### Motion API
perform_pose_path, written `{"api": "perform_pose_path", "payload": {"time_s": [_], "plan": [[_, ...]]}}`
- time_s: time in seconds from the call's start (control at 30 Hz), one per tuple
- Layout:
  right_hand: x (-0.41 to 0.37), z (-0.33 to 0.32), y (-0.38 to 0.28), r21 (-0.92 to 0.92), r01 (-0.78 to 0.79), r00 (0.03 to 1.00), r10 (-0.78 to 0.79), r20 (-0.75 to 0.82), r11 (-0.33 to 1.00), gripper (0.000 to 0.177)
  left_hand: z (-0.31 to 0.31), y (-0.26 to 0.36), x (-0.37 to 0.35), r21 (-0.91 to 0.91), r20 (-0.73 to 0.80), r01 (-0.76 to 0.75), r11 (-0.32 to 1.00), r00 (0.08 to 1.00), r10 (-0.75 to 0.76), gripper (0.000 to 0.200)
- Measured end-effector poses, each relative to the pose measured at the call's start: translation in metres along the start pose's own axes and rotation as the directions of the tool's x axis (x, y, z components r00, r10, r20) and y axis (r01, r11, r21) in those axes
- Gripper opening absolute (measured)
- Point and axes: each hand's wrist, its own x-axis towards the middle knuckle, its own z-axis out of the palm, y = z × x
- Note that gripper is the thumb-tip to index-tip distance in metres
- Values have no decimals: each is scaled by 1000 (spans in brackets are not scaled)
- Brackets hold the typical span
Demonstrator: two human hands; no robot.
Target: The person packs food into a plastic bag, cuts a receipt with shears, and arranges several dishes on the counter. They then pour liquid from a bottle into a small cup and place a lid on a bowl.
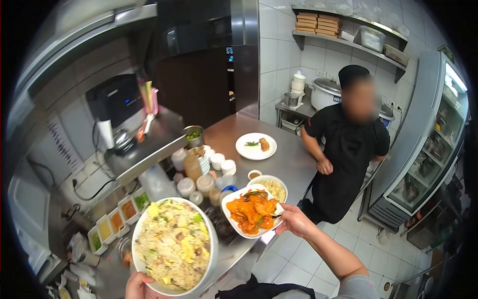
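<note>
While the left hand grips a bowl heaped with rice, the right hand clasps the edge of a plate of saucy food.

white rice cooker | stacked brown boxes | glass-door fridge

Bowl: was round and white, just left of the dish.
Rice: filled the bowl, flecked yellow, green and brown.
Dish: was squarish and white, held up.
Chunks: lay piled in it, glossy orange, with red bits.
</note>
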Motion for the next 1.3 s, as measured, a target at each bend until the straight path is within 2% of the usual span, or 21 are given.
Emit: {"api": "perform_pose_path", "payload": {"time_s": [0.03, 0.1, 0.13, 0.23, 0.3, 0.37, 0.4, 0.47, 0.5, 0.57, 0.67, 0.7, 0.77, 0.83, 0.9, 0.97, 1.03, 1.1, 1.17, 1.23, 1.3], "plan": [[11, -24, -8, -11, 13, 999, -13, -41, 1000, 45, 24, 2, 18, -2, 3, 5, 1000, 1000, -5, 53], [34, -72, -20, -44, 27, 993, -32, -117, 999, 46, 72, 5, 48, 19, 201, -76, 997, 977, 70, 57], [44, -90, -28, -69, 35, 984, -46, -171, 997, 46, 87, 5, 63, -49, 139, -35, 998, 989, 41, 65], [82, -158, -33, -130, 44, 951, -81, -299, 991, 46, 126, -5, 98, 33, 108, -73, 997, 992, 69, 64], [118, -205, -32, -127, 13, 945, -54, -322, 992, 48, 149, -7, 125, 25, 88, -66, 997, 994, 64, 63], [157, -252, -26, -209, -41, 919, -46, -392, 977, 50, 172, -14, 149, 44, 33, -102, 994, 994, 100, 62], [177, -275, -22, -197, -42, 930, -34, -367, 979, 50, 186, -19, 159, 28, 18, -99, 995, 995, 98, 62], [205, -300, -17, -187, -60, 939, -9, -345, 980, 50, 218, -45, 166, 45, -60, -204, 978, 977, 207, 62], [221, -312, -19, -176, -77, 932, 8, -362, 981, 51, 231, -55, 178, 26, -80, -212, 977, 974, 213, 62], [261, -339, -12, -174, -111, 946, 50, -322, 978, 54, 252, -69, 199, -89, -160, -252, 964, 959, 235, 62], [298, -360, -9, -153, -132, 969, 94, -229, 979, 54, 279, -90, 227, -91, -207, -268, 959, 947, 245, 63], [312, -370, 8, -143, -88, 979, 59, -193, 986, 54, 282, -114, 233, -69, -202, -317, 946, 933, 298, 63], [335, -383, 10, -169, -109, 985, 84, -149, 979, 54, 304, -126, 249, -68, -255, -337, 939, 916, 310, 65], [341, -383, -5, -153, -136, 988, 124, -91, 979, 55, 318, -135, 262, -145, -241, -291, 946, 937, 252, 67], [352, -387, -14, -147, -137, 990, 132, -44, 980, 53, 338, -142, 273, -132, -299, -295, 946, 922, 246, 67], [372, -391, -13, -162, -118, 992, 122, 12, 980, 52, 348, -160, 293, -9, -267, -365, 931, 898, 350, 68], [398, -390, -26, -197, -127, 988, 142, 63, 972, 51, 365, -161, 318, -8, -289, -362, 932, 893, 344, 70], [419, -390, -40, -152, -141, 978, 162, 130, 978, 51, 383, -161, 342, 27, -302, -312, 950, 903, 305, 71], [418, -393, -49, -168, -109, 979, 135, 151, 980, 54, 383, -173, 358, -7, -215, -276, 961, 939, 269, 72], [429, -417, -67, -246, -63, 975, 113, 193, 967, 56, 398, -174, 387, 55, -242, -222, 973, 943, 229, 73], [428, -442, -77, -238, -93, 976, 137, 172, 967, 58, 404, -180, 418, 73, -197, -180, 981, 962, 191, 71]]}}
